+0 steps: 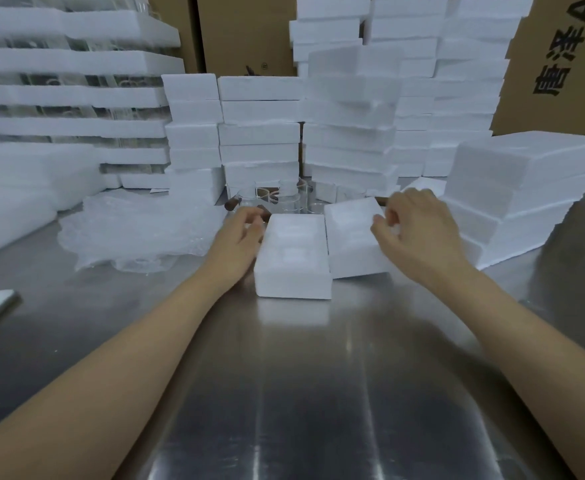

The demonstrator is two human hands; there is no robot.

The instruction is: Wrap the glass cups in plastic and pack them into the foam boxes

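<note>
Hazard: the glass cups [284, 199] stand unwrapped on the counter [318, 375] just behind the two foam pieces. Pushing either piece away from the operator would likely knock the cups over or against each other. The near foam box [294, 258] lies flat on the counter, with recesses faintly visible on top. The left hand [239, 237] lies against its left wall, fingers loosely bent at the far corner; whether they grip cannot be determined. The second foam piece [353, 237] touches the box on its right and sits tilted. The right hand [412, 230] pinches its right edge, thumb on top; a hard pinch would probably crumble the foam. The plastic wrap [138, 230] lies left of the left hand. Count: two hands, apart; two foam pieces at hand; one wrap heap; one three-high foam stack [526, 188] at right; at least four cups, exact number unreadable through the glass.
</note>
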